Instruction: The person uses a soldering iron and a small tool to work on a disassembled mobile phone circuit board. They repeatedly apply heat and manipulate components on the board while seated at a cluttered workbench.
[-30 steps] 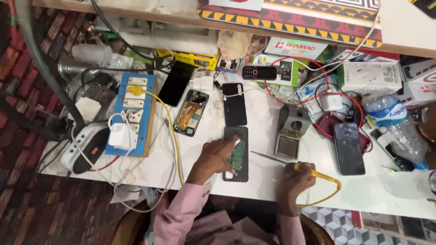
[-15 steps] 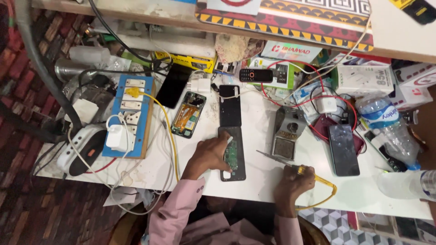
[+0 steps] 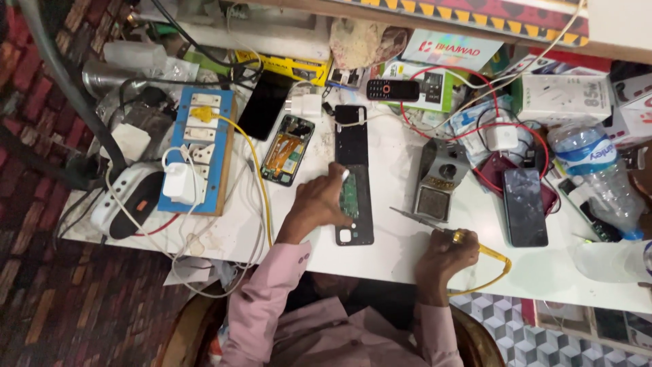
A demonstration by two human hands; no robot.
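Opened phone [image 3: 355,204] flat on white workbench [image 3: 394,261], green board exposed, pinned under left hand [image 3: 320,202], fingers spread, wrist bent inward. Soldering iron [image 3: 435,225] clamped in right hand [image 3: 445,255], tip angled toward phone, short of it. Just beyond: soldering stand [image 3: 438,182]. Hands placed as half a second earlier.

The left hand [image 3: 319,204] is covering the left side of the opened phone [image 3: 356,205], hiding part of its green board. The water bottle [image 3: 598,178] is running off the right edge, and clutter along the top is being cropped.
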